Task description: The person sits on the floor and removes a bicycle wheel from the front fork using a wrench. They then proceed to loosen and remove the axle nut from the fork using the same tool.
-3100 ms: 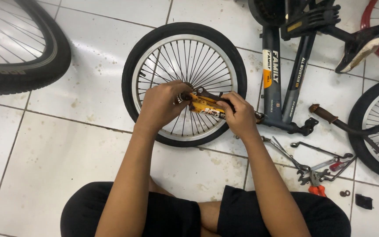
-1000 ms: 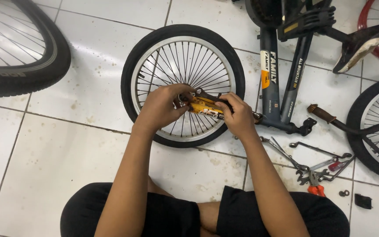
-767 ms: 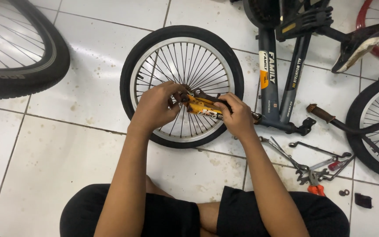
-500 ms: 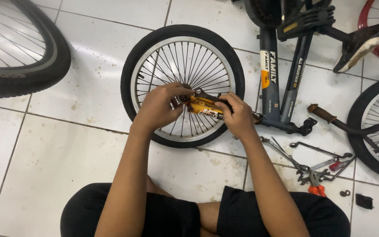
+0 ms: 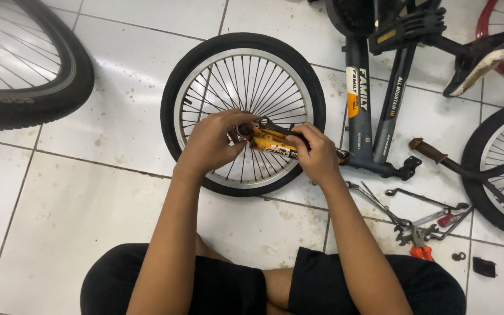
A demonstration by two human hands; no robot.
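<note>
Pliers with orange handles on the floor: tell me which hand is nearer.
Right. The right hand grips the yellow fork end over the wheel, up-left of the pliers. The left hand is farther left, at the hub.

Bicycle repair workshop, wheels [image 5: 243,114], frame [image 5: 374,111], wrenches [image 5: 415,216], tiled floor [image 5: 88,192]

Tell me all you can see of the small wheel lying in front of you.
The small wheel lies flat on the white tiled floor. It has a black rubber tyre, a shiny metal rim and thin silver spokes running to the hub. Both hands work over its middle: the left hand at the hub, the right hand holding a yellow fork end. The hub itself is mostly hidden.
</note>
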